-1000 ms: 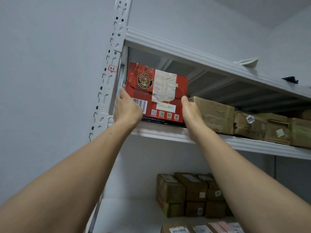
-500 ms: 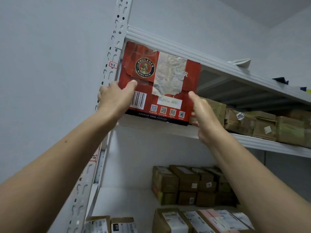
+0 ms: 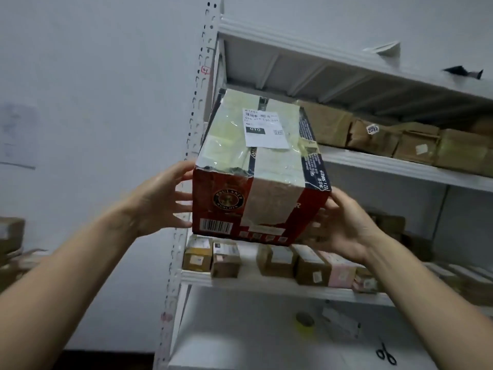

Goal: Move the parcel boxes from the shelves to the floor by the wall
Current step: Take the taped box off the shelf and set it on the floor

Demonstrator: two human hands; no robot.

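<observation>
- The box (image 3: 256, 166), red with a round emblem and barcode on its near face, is up in the air at the middle of the view. It is in front of the shelving and touches no shelf.
- Its taped top tilts toward the camera and carries a white label (image 3: 264, 128).
- The left hand (image 3: 157, 201) is at the box's 9 o'clock. Its fingers are spread and fairly straight and press flat on the left side, with the thumb at the top edge.
- The right hand (image 3: 349, 231) is at the box's 4 o'clock and cradles the lower right corner. The thumb lies up the right edge and the fingers curl beneath.
- At 2 o'clock from the box, brown parcels (image 3: 373, 134) sit in a row on the upper shelf (image 3: 386, 166).
- At 6 o'clock, small parcels (image 3: 277, 260) line the middle shelf (image 3: 266, 285).
- At 5 o'clock, scissors (image 3: 386, 353) lie on the lowest board.
- The perforated post (image 3: 192, 145) runs behind the box's left edge.
- A paper sheet (image 3: 18, 134) hangs on the wall (image 3: 93, 76) at far 9 o'clock.
</observation>
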